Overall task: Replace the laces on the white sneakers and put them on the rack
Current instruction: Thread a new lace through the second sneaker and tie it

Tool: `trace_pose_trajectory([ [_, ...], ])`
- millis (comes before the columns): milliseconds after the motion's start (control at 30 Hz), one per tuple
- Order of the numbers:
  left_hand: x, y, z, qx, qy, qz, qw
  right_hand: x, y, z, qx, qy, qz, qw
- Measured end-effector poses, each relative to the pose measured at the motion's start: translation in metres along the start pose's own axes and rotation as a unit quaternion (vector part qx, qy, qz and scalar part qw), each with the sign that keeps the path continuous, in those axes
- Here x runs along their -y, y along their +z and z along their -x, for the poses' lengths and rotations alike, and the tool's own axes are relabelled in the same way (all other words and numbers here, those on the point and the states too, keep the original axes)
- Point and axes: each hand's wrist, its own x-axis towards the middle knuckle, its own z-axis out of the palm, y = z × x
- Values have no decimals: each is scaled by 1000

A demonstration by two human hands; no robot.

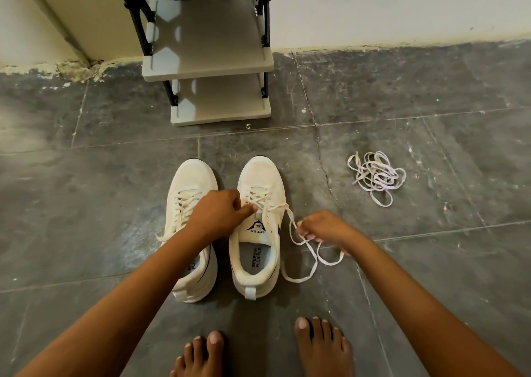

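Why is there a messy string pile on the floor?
That tangled bundle of white laces lies loose on the floor tiles, right of the sneakers, apart from them. It looks out of place. The rack shelves hold no shoes.

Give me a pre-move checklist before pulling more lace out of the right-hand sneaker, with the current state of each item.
1. Left hand pinches the lacing at the upper eyelets of the right-hand sneaker: ok.
2. Right hand grips the loose lace: ok.
3. Loose lace free of knots: cannot tell; it lies in loops on the floor.
4. Left-hand sneaker unlaced: not ok, its laces are in.
5. Bundle of laces within reach on the floor: ok.
6. Rack shelves free for the sneakers: ok.
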Motion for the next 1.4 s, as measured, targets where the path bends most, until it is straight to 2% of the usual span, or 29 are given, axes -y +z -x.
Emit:
trace_pose_trajectory([
  [67,0,0,0,1,0,4,1000,-12,-7,-8,-87,-23,36,995],
  [133,0,0,-1,2,1,4,1000,-23,-12,-14,-137,-35,168,976],
  [200,0,1,-1,1,4,4,1000,-32,-10,-17,-115,-25,253,960],
  [267,0,1,-1,-2,7,4,1000,-41,-5,-20,-99,-23,279,955],
  [400,0,1,-1,-4,5,-2,1000,-46,-7,-25,-128,-31,316,940],
  [467,-1,1,-1,-5,4,-1,1000,-43,-14,-24,-168,-31,318,932],
  [533,-1,0,-1,-3,2,0,1000,-34,-25,-21,-248,-52,246,936],
  [600,-1,0,-2,1,-1,1,1000,-15,-40,-17,-344,-99,87,930],
  [667,-2,-1,-2,3,-3,3,1000,8,-57,-11,-429,-164,-54,887],
  [733,-3,-2,-2,4,-2,3,1000,31,-69,-2,-468,-217,-130,847],
  [833,-6,-4,-1,-41,12,22,999,58,-67,13,-441,-284,-174,834],
  [933,-9,-13,-2,-110,44,134,984,77,-56,28,-405,-321,-171,839],
  [967,-12,-18,-3,-107,61,181,976,82,-54,33,-382,-331,-169,846],
  [1033,-22,-28,-1,-54,108,270,955,92,-54,43,-301,-351,-160,872],
  [1100,-35,-37,4,20,160,354,921,102,-51,51,-195,-363,-114,904],
  [1167,-45,-42,6,57,192,409,890,108,-47,56,-129,-361,-92,919],
  [1233,-47,-48,5,49,192,423,884,109,-49,58,-121,-338,-144,922],
  [1300,-39,-52,3,15,165,414,895,106,-57,58,-122,-307,-209,920],
  [1400,-30,-53,1,-10,130,425,896,99,-62,57,-99,-287,-233,924],
])
